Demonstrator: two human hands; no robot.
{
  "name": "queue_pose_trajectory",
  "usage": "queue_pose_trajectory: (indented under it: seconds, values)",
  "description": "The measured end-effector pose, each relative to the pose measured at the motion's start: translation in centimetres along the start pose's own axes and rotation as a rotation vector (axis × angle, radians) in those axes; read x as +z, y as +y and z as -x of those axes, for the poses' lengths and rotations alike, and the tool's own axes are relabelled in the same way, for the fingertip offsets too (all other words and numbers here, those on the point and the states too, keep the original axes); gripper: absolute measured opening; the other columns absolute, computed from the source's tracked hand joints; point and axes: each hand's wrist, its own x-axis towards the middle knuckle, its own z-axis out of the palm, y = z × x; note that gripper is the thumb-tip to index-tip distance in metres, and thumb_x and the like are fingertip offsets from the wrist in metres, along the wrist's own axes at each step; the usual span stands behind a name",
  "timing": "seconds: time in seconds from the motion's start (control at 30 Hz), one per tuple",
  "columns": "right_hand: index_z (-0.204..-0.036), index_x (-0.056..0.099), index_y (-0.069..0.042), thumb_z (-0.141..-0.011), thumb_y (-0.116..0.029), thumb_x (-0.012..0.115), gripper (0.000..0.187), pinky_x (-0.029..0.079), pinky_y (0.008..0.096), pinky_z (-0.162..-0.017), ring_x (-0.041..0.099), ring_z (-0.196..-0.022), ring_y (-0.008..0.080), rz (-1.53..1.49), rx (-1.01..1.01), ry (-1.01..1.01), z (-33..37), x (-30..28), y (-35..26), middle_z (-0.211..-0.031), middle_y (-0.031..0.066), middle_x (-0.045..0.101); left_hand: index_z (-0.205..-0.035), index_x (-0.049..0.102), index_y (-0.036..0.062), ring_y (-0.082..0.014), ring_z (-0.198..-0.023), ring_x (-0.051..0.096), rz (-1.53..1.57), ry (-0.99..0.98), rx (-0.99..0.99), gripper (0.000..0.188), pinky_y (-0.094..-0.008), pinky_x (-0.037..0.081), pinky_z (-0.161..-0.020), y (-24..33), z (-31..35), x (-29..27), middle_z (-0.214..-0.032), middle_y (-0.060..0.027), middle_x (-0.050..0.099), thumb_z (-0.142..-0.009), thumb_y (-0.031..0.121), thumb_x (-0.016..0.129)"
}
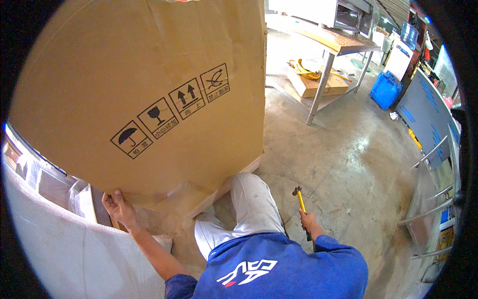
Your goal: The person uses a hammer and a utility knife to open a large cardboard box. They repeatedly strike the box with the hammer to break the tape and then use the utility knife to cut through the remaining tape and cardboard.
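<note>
blue short-sleeved shirt (284, 266), white-red emblem, pale trousers (251, 207)

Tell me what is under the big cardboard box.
Under the cardboard box, a pale wooden base shows along its lower edge, where the left hand grips. The right hand holds a hammer. The box's contents are hidden.
</note>
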Motion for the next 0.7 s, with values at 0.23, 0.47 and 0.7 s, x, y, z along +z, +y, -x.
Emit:
queue_pose_trajectory:
  seconds: [0.23, 0.47, 0.7]
  values:
    - [-0.062, 0.053, -0.004, -0.093, -0.058, 0.061, 0.062, 0.038, 0.0395, -0.036, 0.048, -0.037, 0.0222, 0.211, -0.119, 0.045, -1.6, -3.4, 6.6, -0.049, 0.0074, 0.048, -0.116, 0.057, 0.0029, -0.0119, -0.093, 0.057, -0.244, 0.08, -0.165, 0.026, -0.0285, 0.05, -0.081, 1.0, 0.8, 1.3, -0.108, -0.0042, 0.062, -0.093, 0.008, 0.066]
    - [-0.066, 0.059, -0.001, -0.095, -0.054, 0.059, 0.06, 0.04, 0.0409, -0.039, 0.052, -0.039, 0.0234, 0.325, -0.084, -0.037, 0.7, -0.2, 5.6, -0.051, 0.0075, 0.051, -0.129, 0.049, 0.0002, -0.018, -0.114, 0.056, 0.024, -0.058, 0.011, 0.042, -0.0318, 0.044, -0.099, 3.5, -0.4, 0.6, -0.121, -0.0099, 0.057, -0.093, 0.011, 0.069]
    - [-0.07, 0.064, 0.002, -0.094, -0.055, 0.059, 0.063, 0.044, 0.0413, -0.044, 0.058, -0.046, 0.0249, 0.267, -0.038, 0.044, -0.2, 0.0, 6.4, -0.056, 0.0118, 0.058, -0.143, 0.042, -0.0012, -0.025, -0.118, 0.055, -0.339, -0.045, -0.099, 0.057, -0.0372, 0.044, -0.101, 5.0, -0.4, 1.2, -0.134, -0.0165, 0.055, -0.094, 0.014, 0.067]
